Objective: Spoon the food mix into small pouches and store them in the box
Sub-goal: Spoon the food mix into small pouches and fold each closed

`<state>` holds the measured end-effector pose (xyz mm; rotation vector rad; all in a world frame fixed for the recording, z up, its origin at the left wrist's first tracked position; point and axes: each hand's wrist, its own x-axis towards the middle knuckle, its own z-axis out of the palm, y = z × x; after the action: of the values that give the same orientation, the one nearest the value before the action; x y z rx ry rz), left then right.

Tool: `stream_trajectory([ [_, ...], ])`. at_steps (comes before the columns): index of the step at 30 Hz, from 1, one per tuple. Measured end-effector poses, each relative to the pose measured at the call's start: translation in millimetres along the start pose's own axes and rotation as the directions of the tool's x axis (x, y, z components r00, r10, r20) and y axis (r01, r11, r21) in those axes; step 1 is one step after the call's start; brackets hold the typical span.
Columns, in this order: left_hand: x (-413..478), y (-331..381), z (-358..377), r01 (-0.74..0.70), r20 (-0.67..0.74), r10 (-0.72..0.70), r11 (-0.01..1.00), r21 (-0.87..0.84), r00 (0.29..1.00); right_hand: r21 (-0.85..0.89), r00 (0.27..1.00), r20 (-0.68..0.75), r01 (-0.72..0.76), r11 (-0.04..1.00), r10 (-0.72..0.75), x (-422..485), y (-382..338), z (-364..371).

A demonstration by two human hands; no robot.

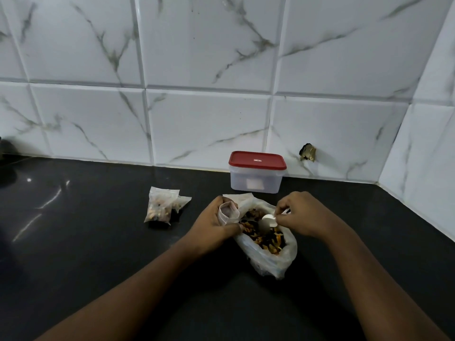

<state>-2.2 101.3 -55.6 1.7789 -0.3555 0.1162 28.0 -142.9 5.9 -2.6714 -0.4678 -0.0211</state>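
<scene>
Pouches (161, 206) left of the lidded box (257, 172) lay filled, unboxed; left hand (211, 225) gripped open pouch (229, 212), right hand (300, 215) pinched spoon (268, 220).

A back wall (209, 57) of large white tiles with grey marble veins rises behind a glossy black counter (98, 242). At the right a side wall (430, 143) of the same tile meets it in a corner. Low on the back wall a dark, ragged patch (307, 152) breaks one tile, perhaps a chip or hole. Streaks of reflected light (49, 198) lie on the counter's left part, and a dark blurred shape (6, 148) sits at the far left edge.
</scene>
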Motion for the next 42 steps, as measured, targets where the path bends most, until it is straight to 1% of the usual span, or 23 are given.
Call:
stream_trajectory([
  [2,0,-1,0,-0.004,-0.003,0.004,1.0,-0.001,1.0,0.035,0.999,0.027,0.018,0.999,-0.019,1,-1,2],
  [4,0,-1,0,-0.007,-0.004,0.007,1.0,-0.005,1.0,0.099,0.999,0.021,0.029,0.995,-0.031,0,-3,5],
  [7,1,-2,0,-0.011,-0.008,0.011,1.0,0.002,1.0,0.08,0.996,-0.085,0.025,0.997,-0.018,4,-4,13],
  [8,1,-2,-1,-0.015,-0.008,0.015,1.0,0.004,1.0,0.063,0.996,-0.091,0.024,0.998,-0.018,5,-4,17],
  [12,1,-2,1,-0.017,-0.007,0.017,1.0,-0.012,1.0,0.038,0.999,-0.006,0.041,0.998,-0.041,4,-6,17],
  [16,1,-2,1,-0.013,-0.006,0.013,1.0,-0.014,1.0,0.022,1.0,-0.028,-0.003,1.0,0.003,1,-6,6],
  [18,1,-1,1,-0.013,-0.009,0.013,1.0,-0.016,1.0,0.027,0.999,-0.046,0.014,1.0,-0.013,1,-5,10],
  [22,0,-1,1,-0.021,-0.009,0.021,1.0,-0.009,1.0,0.037,0.998,-0.004,0.061,0.997,-0.061,4,-11,23],
  [24,1,-1,1,-0.025,-0.008,0.024,1.0,-0.008,1.0,0.066,0.999,-0.001,0.034,0.997,-0.034,3,-14,19],
  [28,1,-2,0,-0.015,0.001,0.015,1.0,-0.02,1.0,0.121,0.998,-0.021,-0.063,0.991,0.066,2,-8,10],
  [30,1,-3,1,-0.016,-0.004,0.016,1.0,-0.016,1.0,0.208,0.993,-0.015,-0.113,0.972,0.118,3,-6,11],
  [32,2,-3,1,-0.017,-0.008,0.016,1.0,-0.016,1.0,0.337,0.983,0.021,-0.178,0.924,0.182,4,-5,15],
  [34,2,-3,1,-0.02,-0.011,0.019,1.0,-0.006,1.0,0.459,0.968,0.05,-0.242,0.855,0.247,5,-4,16],
  [36,2,-3,1,-0.016,-0.01,0.016,1.0,-0.002,1.0,0.528,0.951,0.046,-0.284,0.8,0.307,6,-1,15],
  [39,2,-4,1,-0.01,-0.007,0.01,1.0,-0.004,1.0,0.561,0.933,0.016,-0.306,0.769,0.359,8,3,14],
  [42,3,-4,0,-0.015,-0.011,0.015,1.0,0.013,1.0,0.529,0.933,-0.045,-0.281,0.801,0.357,10,5,14],
])
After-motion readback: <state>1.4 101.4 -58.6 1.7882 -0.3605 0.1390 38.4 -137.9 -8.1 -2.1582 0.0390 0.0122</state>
